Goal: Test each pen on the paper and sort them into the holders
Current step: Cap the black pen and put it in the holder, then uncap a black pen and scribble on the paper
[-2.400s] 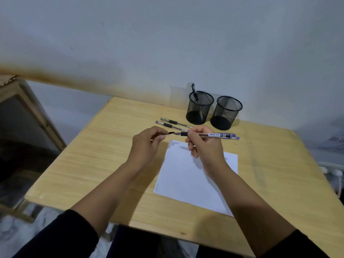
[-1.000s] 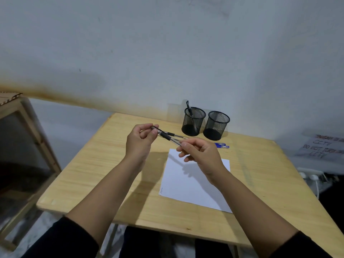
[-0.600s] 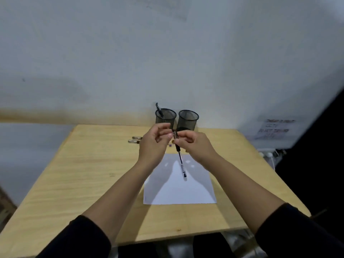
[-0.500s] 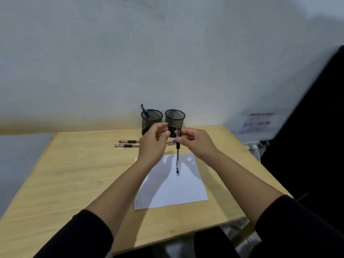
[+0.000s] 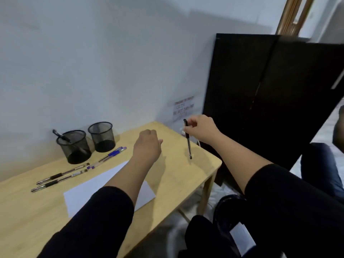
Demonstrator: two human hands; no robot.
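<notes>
My right hand [image 5: 202,129] pinches a black pen [image 5: 188,144] near its top, and the pen hangs tip down above the table's right corner. My left hand [image 5: 149,145] is a closed fist over the table to the left of the pen; whatever is inside the fist is hidden. A white paper [image 5: 104,185] lies under my left forearm. Two black mesh holders stand by the wall: the left holder [image 5: 74,148] has one pen in it, and no pen shows in the right holder [image 5: 101,137]. Two black pens [image 5: 59,178] and a blue pen [image 5: 109,157] lie in front of them.
The wooden table [image 5: 176,175] ends just right of the hanging pen. A tall dark cabinet [image 5: 260,101] stands beyond that edge. Another person's leg in blue jeans [image 5: 320,164] is at the far right. A small paper sign [image 5: 183,108] hangs on the wall.
The view has swung to the right. My hands have moved apart: the right hand carried the pen from above the paper toward the table's right corner, and the left hand has closed into a fist.
</notes>
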